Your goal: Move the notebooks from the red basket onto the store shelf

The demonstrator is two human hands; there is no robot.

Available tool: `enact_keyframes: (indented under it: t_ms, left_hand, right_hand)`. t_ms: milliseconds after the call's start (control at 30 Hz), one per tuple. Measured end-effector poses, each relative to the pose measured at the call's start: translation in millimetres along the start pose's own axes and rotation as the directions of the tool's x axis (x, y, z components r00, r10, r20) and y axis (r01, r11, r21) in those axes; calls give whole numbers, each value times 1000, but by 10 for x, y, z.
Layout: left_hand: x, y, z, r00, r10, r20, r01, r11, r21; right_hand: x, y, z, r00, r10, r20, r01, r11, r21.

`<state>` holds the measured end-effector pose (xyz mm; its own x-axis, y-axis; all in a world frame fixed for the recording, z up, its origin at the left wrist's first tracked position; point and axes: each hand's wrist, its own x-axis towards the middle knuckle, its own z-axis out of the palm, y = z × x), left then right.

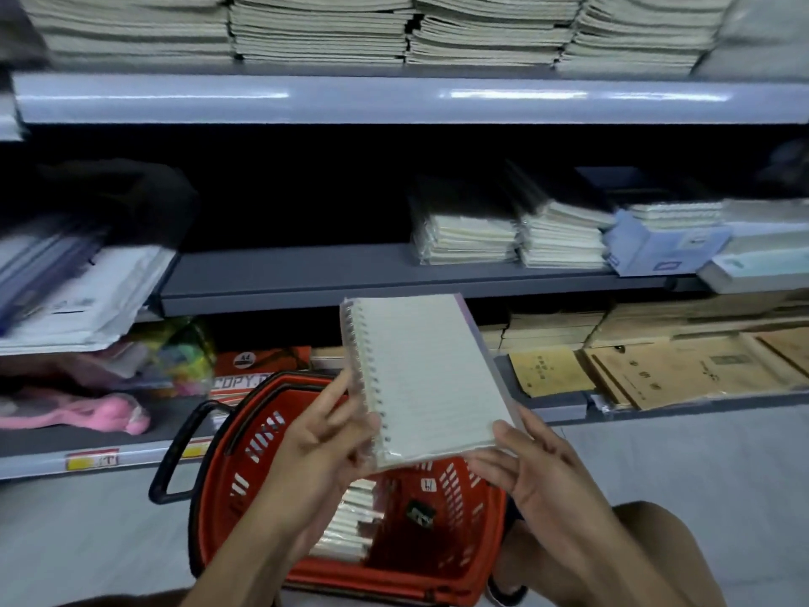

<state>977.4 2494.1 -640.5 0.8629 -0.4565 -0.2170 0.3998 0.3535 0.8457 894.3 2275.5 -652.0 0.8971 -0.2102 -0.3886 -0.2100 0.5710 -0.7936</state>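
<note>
A spiral-bound notebook (427,374) in clear wrap is held up above the red basket (464,558), tilted, with its cream lined side facing me. My left hand (326,440) grips its spiral edge. My right hand (525,466) holds its lower right corner. More wrapped notebooks (350,523) lie stacked inside the basket, partly hidden by my left forearm. The middle store shelf (306,273) has a bare dark stretch to the left of two stacks of similar wrapped notebooks (512,238).
The basket stands on the pale floor with its black handle (175,457) folded to the left. Brown envelopes (656,370) fill the bottom shelf on the right; pink items (87,414) and copy paper lie at left. Paper stacks (319,28) crowd the top shelf.
</note>
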Motion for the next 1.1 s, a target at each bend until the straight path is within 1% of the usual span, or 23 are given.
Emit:
enact_keyframes:
  t_ms: [100, 200, 267, 367, 433, 467, 567, 633, 767, 833, 867, 933, 1000, 1033, 1100]
  left_hand:
    - [97, -69, 75, 992, 30, -126, -38, 997, -60]
    - [232, -152, 135, 986, 28, -165, -38, 997, -61]
    - [338, -177, 182, 990, 21, -139, -28, 998, -52]
    - [531, -137, 271, 1000, 8, -25, -9, 999, -35]
    - [721, -94, 304, 999, 23, 48, -25, 999, 38]
    - [834, -57, 321, 997, 44, 64, -51, 993, 104]
    - [1242, 123, 428, 983, 159, 91, -181, 927, 328]
    - [1544, 251, 510, 970, 224, 90, -242, 883, 402]
    - [2088, 489, 712, 926, 377, -1, -325, 801, 502]
    - [2339, 556, 782, 900, 434, -53, -337, 765, 550]
    - [2453, 569, 806, 889, 452, -79, -330, 750, 573]
    - [2615, 571, 847, 870, 476, -133, -294, 715, 634]
    - [2676, 542, 860, 854, 504, -132, -262, 634, 728]
    - [2678, 520, 857, 846, 520, -120, -260, 598, 758]
    - [2644, 468, 843, 835, 542, -95, -282, 570, 772]
  right_hand:
    - [74, -19, -11, 1000, -26, 13, 25, 999, 42]
    - [204, -79, -75, 998, -56, -17, 57, 997, 54]
    - [287, -132, -129, 997, -71, -44, 73, 996, 53]
    - [459, -246, -193, 995, -76, -59, 81, 993, 90]
    - [615, -343, -227, 993, -93, -70, 101, 988, 120]
    - [713, -398, -243, 992, -99, -72, 108, 986, 130]
    - [1048, -624, -214, 987, -141, -79, 152, 976, 154]
    - [1319, -814, -167, 981, -166, -99, 182, 966, 183]
    - [1820, -1213, 2, 972, -236, -9, 235, 959, 160]
    - [2039, -1349, 101, 970, -242, -35, 244, 959, 145]
    - [2137, -1400, 144, 968, -241, -75, 248, 961, 120]
    - [2289, -1470, 214, 950, -244, -194, 258, 964, 55]
    - [2364, -1500, 231, 920, -261, -291, 275, 962, 6]
    - [2361, -1502, 230, 913, -274, -302, 282, 959, -16]
    - [2311, -1487, 200, 915, -293, -277, 295, 955, -35]
